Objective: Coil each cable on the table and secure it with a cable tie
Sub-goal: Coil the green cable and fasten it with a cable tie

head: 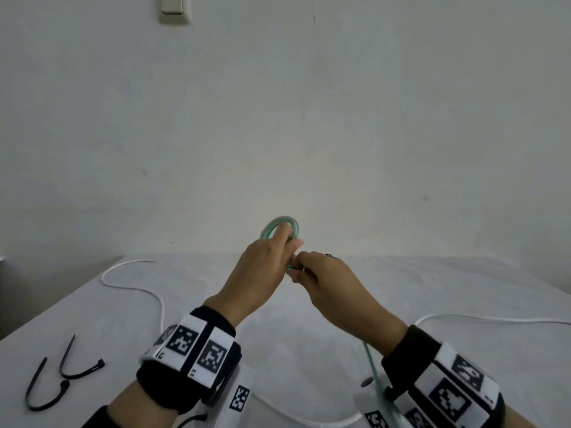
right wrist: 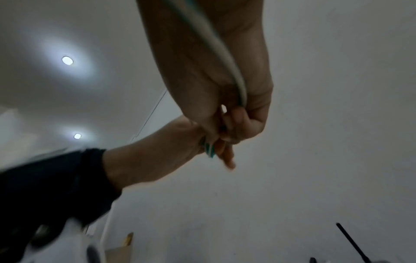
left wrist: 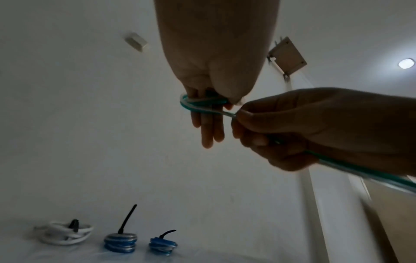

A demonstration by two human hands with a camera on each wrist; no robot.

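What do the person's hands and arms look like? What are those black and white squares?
Both hands are bare, no gloves: the left hand and the right hand. Each wrist wears a wide black band, the left wristband and the right wristband, with white panels printed with black square code patterns. A white block with another code sits under the left wrist.

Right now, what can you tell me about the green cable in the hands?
The green cable is a thin, translucent teal-and-whitish line, plastic by its look. A few turns loop round the straight fingers of the left hand, raised above the table, thumb on the loops. The right hand grips the next stretch beside the coil; the rest trails past that wrist out of view.
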